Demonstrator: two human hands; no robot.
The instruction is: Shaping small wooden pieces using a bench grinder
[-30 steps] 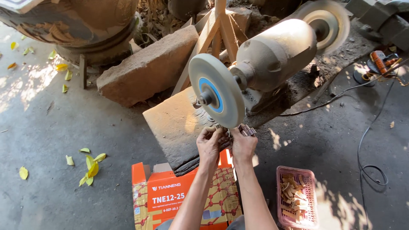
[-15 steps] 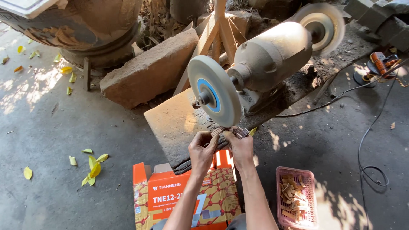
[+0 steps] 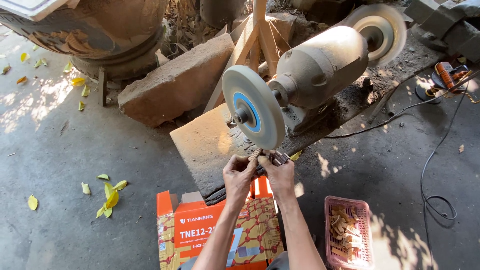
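Note:
My left hand [image 3: 238,175] and my right hand [image 3: 278,172] are closed together on a small bundle of wooden pieces [image 3: 270,156]. The bundle is held up against the lower rim of a grey buffing wheel [image 3: 252,107] with a blue centre. That wheel sits on the near shaft of a dusty bench grinder motor [image 3: 320,65]. A second wheel [image 3: 376,30] at the far end is blurred, so it is spinning. The grinder stands on a flat stone slab [image 3: 210,145].
An orange cardboard box [image 3: 200,230] lies below my arms. A pink basket [image 3: 347,237] of small wooden pieces stands at the lower right. A black cable [image 3: 430,165] runs over the concrete floor on the right. A stone block [image 3: 175,85] and a large pot [image 3: 100,35] lie behind.
Both hands have stayed under the near wheel, holding the bundle against it. The camera view has shifted slightly; the hands sit a little lower in the picture.

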